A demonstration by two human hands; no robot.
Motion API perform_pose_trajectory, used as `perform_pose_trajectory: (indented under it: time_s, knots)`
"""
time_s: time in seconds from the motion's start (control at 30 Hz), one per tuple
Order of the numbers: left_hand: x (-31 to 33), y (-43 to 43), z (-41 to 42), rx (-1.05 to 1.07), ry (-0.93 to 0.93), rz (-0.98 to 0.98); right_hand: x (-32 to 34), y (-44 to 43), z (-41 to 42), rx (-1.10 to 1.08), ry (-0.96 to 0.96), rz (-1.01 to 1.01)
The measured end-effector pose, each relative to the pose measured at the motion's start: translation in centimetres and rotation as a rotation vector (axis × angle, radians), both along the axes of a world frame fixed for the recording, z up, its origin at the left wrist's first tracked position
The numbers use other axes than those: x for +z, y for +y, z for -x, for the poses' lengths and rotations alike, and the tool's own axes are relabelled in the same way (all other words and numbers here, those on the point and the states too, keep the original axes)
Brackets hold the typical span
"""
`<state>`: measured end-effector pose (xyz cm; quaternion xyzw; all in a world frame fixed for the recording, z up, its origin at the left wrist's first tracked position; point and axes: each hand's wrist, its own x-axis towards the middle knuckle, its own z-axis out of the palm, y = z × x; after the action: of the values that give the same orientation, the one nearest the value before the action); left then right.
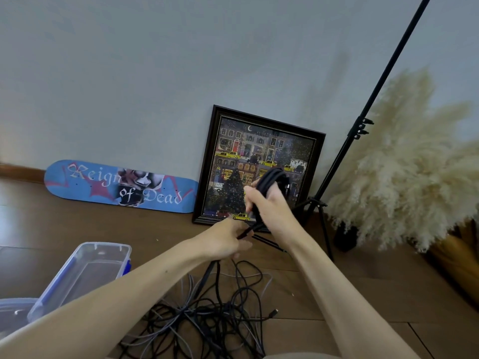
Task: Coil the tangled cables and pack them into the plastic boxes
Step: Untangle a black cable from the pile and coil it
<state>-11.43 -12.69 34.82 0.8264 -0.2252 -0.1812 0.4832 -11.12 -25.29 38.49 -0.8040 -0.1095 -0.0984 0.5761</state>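
My right hand (269,206) grips a bundle of black cable loops (274,181), held up in front of the framed picture. Just below it my left hand (228,242) pinches the loose run of that same black cable (248,230), which drops from the hand to the floor. A tangle of black and grey cables (204,320) lies on the wooden floor under my forearms. An open clear plastic box with blue clips (85,268) stands at the left. A second clear box (13,312) shows at the lower left edge, partly hidden by my left arm.
A framed city picture (259,151) and a blue skateboard deck (116,186) lean on the wall. A black light stand (347,149) rises at the right, its legs (324,229) spread on the floor. Pampas grass (414,164) fills the right side.
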Motion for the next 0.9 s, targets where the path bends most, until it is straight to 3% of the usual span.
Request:
perform_pose_trajectory:
  time_s: [0.2,0.33,0.5,0.77,0.9]
  knots:
    - [0.2,0.1,0.0,0.029,0.323,0.173,-0.5,1.1,0.3,-0.040,-0.016,0.333]
    - [0.8,0.9,0.1,0.008,0.381,0.270,-1.4,0.7,0.1,-0.117,-0.104,0.704]
    - [1.3,1.7,-0.2,0.075,0.408,0.378,-1.4,0.2,0.1,-0.175,-0.190,0.956]
    - [2.1,2.3,0.1,0.205,0.389,0.477,-2.6,0.1,-1.1,0.078,0.361,0.531]
    - [1.8,2.6,0.1,0.231,0.441,0.556,-2.9,0.1,-1.6,0.135,0.446,0.398]
